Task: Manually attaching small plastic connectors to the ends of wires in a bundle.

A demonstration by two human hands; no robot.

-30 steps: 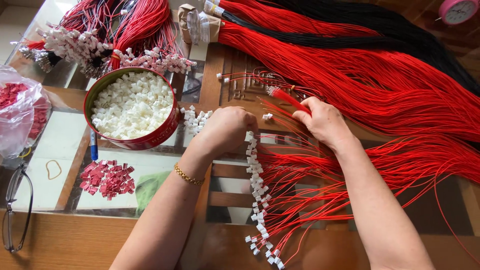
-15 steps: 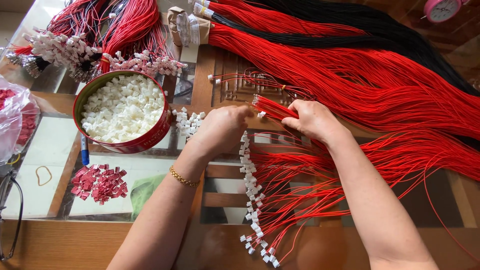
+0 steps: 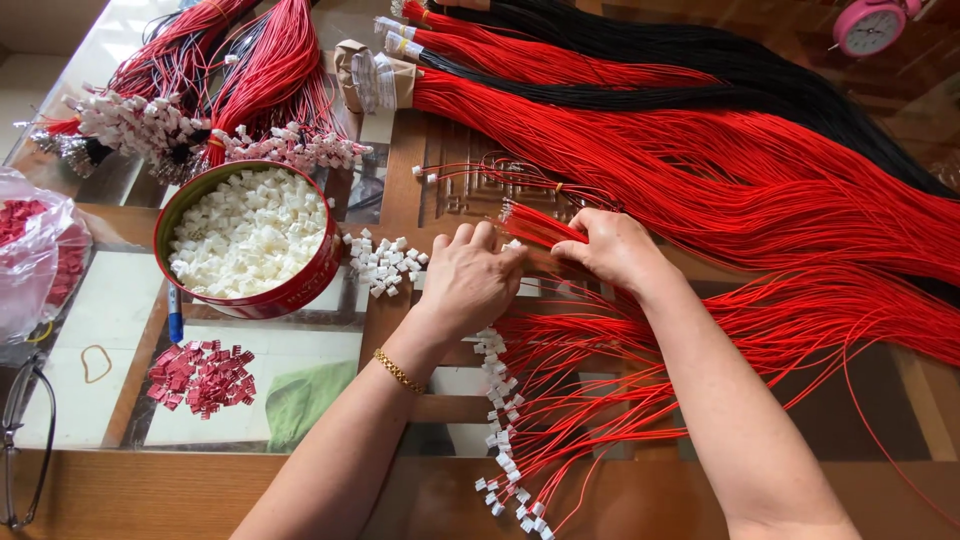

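Small bunch of red wires (image 3: 540,225) at table centre, bare ends fanned toward the upper left, pinched near its middle by the right hand (image 3: 615,250); fingers (image 3: 572,250) closed around the bunch, thumb beneath. Left hand (image 3: 470,280) palm down just beside it, fingers curled, tips touching the table near the bunch and a white connector (image 3: 512,245); cannot tell whether anything sits inside that grip. Gold bracelet (image 3: 398,370) on the left wrist.

Judged from the pose, wire ends being matched to connectors. Best done by keeping the bunch held tight and level, ends even, feeding one end at a time straight into a connector, not at an angle, and keeping loose strands clear of the finished ones.

Below the hands, finished wires (image 3: 560,400) with white connectors in a line running down the table. Left of the hands, a loose pile of connectors (image 3: 385,262), touching a round red tin (image 3: 250,240) full of more. Further left, red connectors (image 3: 200,375), a rubber band (image 3: 95,363), a plastic bag (image 3: 40,255) and glasses (image 3: 25,440). Above, long red wire bundles (image 3: 700,150) and black ones (image 3: 720,60), and a pink clock (image 3: 870,25) in the far corner.
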